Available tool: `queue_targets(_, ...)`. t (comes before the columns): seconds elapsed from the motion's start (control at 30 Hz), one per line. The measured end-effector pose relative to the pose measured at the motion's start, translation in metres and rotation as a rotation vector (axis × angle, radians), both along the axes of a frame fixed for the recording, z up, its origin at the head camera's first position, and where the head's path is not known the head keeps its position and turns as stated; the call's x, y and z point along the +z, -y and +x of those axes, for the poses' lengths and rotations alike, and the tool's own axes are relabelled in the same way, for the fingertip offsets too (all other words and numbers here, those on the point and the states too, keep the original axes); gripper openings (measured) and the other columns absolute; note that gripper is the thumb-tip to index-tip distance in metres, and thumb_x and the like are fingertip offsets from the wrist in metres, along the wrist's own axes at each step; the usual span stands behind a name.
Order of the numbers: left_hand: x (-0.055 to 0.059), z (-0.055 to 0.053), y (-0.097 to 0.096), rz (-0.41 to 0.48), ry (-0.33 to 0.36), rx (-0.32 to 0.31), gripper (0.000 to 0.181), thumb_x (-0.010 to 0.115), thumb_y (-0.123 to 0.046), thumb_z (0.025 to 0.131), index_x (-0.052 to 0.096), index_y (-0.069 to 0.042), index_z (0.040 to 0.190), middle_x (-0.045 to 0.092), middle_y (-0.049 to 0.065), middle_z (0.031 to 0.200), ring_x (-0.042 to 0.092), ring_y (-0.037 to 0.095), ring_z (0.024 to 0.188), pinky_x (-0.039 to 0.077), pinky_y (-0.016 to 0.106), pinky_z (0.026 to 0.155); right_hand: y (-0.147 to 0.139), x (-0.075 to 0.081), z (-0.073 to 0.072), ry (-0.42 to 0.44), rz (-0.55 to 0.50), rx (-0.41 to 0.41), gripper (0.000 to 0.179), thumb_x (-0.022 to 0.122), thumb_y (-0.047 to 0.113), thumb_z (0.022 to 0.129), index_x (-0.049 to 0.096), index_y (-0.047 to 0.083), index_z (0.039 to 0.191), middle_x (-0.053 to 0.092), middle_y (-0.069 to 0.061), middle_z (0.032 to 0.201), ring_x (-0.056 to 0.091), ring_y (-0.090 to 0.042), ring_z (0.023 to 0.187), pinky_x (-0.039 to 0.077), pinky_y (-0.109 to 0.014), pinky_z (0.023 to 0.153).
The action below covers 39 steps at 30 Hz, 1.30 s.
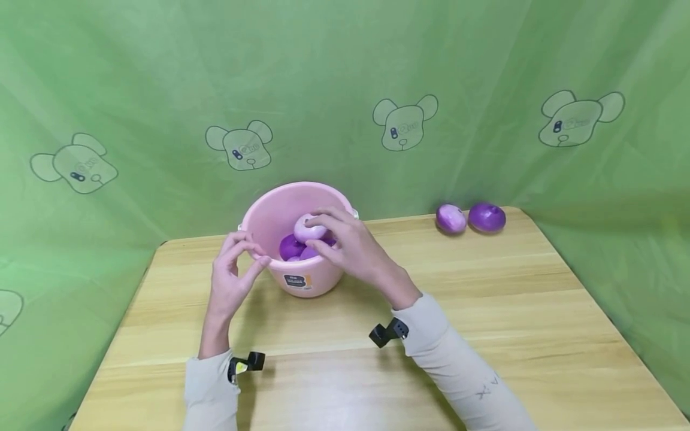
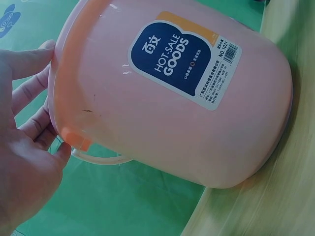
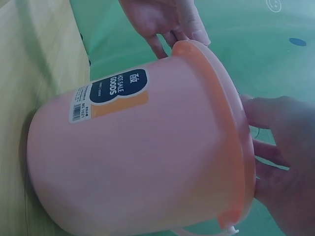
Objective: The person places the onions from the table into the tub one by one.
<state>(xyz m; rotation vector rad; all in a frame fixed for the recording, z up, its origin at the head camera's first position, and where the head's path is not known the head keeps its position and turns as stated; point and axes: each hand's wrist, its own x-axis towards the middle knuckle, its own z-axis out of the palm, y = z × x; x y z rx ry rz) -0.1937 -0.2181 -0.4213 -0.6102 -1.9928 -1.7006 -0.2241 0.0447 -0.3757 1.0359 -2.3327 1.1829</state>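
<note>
A pink bucket [image 1: 309, 278] with a label stands upright near the table's back edge. My left hand [image 1: 232, 278] holds the bucket's rim at its left side, thumb and fingers at the edge, as the left wrist view also shows. Over the bucket's mouth, my right hand [image 1: 350, 242] grips a pale, whitish-purple onion [image 1: 304, 228] between thumb and fingers. Darker purple onions [image 1: 291, 246] lie inside below it, partly hidden by the hand and the rim. In the right wrist view the bucket wall hides what the right fingers hold.
Two more onions sit at the back right of the table: a streaked light purple one [image 1: 450, 219] and a deep purple one [image 1: 487, 217]. The wooden table [image 1: 485, 311] meets a green cloth [image 1: 323, 72] hanging behind and at both sides. A white handle [image 2: 103, 158] hangs from the bucket.
</note>
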Motion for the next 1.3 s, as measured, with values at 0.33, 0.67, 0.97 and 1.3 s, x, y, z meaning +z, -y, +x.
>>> queue_targets(0.33, -0.003, 0.002, -0.001, -0.001, 0.005, 0.005, 0.014, 0.074, 0.013, 0.082, 0.067, 0.006, 0.092, 0.055, 0.014, 0.115, 0.042, 0.046, 0.127, 0.026, 0.051, 0.123, -0.017, 0.005, -0.002, -0.082, -0.120, -0.053, 0.030, 0.074, 0.005, 0.092, 0.069, 0.004, 0.122, 0.063, -0.012, 0.134, 0.067, -0.020, 0.095, 0.059, -0.029, 0.086)
queue_targets(0.67, -0.005, 0.000, -0.002, -0.009, -0.014, -0.003, 0.014, 0.075, 0.012, 0.083, 0.068, 0.004, 0.091, 0.056, 0.013, 0.115, 0.044, 0.043, 0.127, 0.025, 0.051, 0.123, -0.049, -0.001, -0.015, -0.090, -0.263, -0.119, 0.033, 0.068, -0.004, 0.092, 0.068, 0.004, 0.123, 0.064, -0.011, 0.131, 0.060, -0.024, 0.123, 0.057, -0.041, 0.097)
queue_targets(0.97, -0.008, 0.000, 0.000, -0.006, -0.009, 0.002, 0.013, 0.075, 0.011, 0.083, 0.068, 0.004, 0.091, 0.056, 0.013, 0.115, 0.042, 0.048, 0.125, 0.023, 0.049, 0.124, -0.069, -0.018, -0.025, -0.085, -0.274, -0.212, 0.037, 0.069, 0.005, 0.094, 0.064, 0.005, 0.130, 0.063, -0.010, 0.133, 0.059, -0.025, 0.124, 0.053, -0.042, 0.102)
queue_targets(1.3, -0.006, 0.000, 0.000, -0.005, -0.023, 0.008, 0.012, 0.075, 0.011, 0.084, 0.068, 0.004, 0.092, 0.056, 0.016, 0.115, 0.043, 0.049, 0.123, 0.024, 0.049, 0.124, -0.084, -0.029, -0.041, -0.100, -0.218, -0.303, 0.038, 0.070, 0.015, 0.096, 0.063, 0.005, 0.132, 0.063, -0.010, 0.133, 0.058, -0.026, 0.123, 0.052, -0.045, 0.102)
